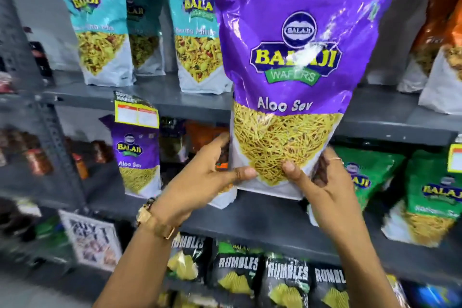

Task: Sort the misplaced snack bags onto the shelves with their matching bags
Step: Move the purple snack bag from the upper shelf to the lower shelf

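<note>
A large purple Aloo Sev bag (pixel 295 62) stands upright in front of the shelves, held by both hands at its bottom. My left hand (pixel 200 177) grips its lower left corner, thumb on the front. My right hand (pixel 322 187) grips the lower right corner, fingers behind. A matching purple Aloo Sev bag (pixel 137 155) stands on the middle shelf (pixel 262 217) at the left. Teal mixture bags (pixel 100 22) line the upper shelf (pixel 150 92).
Green bags (pixel 430 197) stand on the middle shelf at the right, orange bags (pixel 440 32) on the upper shelf at the right. Black Rumbles bags (pixel 285 280) fill the lower shelf. A metal upright (pixel 52 132) and bottles (pixel 37 160) are at the left.
</note>
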Motion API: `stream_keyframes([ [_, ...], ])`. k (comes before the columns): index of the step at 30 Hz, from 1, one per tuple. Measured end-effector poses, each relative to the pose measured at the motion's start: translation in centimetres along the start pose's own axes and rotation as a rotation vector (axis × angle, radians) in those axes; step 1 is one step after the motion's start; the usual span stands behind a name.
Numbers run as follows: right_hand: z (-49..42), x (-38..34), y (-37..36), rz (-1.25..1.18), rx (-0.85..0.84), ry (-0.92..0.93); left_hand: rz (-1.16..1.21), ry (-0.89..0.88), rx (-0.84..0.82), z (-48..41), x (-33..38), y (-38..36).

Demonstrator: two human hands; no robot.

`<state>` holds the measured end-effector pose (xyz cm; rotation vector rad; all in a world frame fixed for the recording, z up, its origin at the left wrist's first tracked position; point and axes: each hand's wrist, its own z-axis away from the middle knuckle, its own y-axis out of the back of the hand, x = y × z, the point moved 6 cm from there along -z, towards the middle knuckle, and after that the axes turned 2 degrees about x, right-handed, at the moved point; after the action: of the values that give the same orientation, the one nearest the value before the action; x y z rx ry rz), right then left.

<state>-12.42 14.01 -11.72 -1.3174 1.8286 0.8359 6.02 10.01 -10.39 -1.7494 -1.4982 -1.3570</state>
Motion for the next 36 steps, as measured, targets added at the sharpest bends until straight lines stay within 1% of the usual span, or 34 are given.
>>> stream_keyframes([
  [4, 4.5, 2.9, -0.9, -0.055, 0.052, -0.091, 0.019, 0.099, -0.047, 2.7, -3.9, -0.6],
  [8, 8.1, 6.4, -1.5, -0.041, 0.106, -0.161, 0.024, 0.174, -0.075, 4.5, -8.3, -1.4],
  [13, 11.9, 13.0, -1.6, -0.014, 0.089, -0.346, 0.027, 0.307, -0.118, 7.2, -14.9, -4.0],
  [15, 12.4, 15.0, -1.5, 0.019, 0.086, -0.398, 0.009, 0.332, -0.115, 7.6, -17.3, -5.0],
  [20, 10.8, 19.1, -1.4, 0.088, 0.094, -0.433, -0.019, 0.377, -0.103, 6.0, -22.0, -6.7],
  [25, 8.1, 23.4, -1.1, 0.137, 0.027, -0.511, -0.047, 0.401, -0.124, 2.8, -27.0, -8.0],
  [30, 6.5, 25.2, -1.0, 0.156, 0.041, -0.563, -0.124, 0.446, -0.121, 0.3, -28.7, -8.7],
  [36, 4.0, 27.3, 0.0, 0.219, 0.033, -0.602, -0.203, 0.432, -0.072, -2.2, -29.5, -10.3],
])
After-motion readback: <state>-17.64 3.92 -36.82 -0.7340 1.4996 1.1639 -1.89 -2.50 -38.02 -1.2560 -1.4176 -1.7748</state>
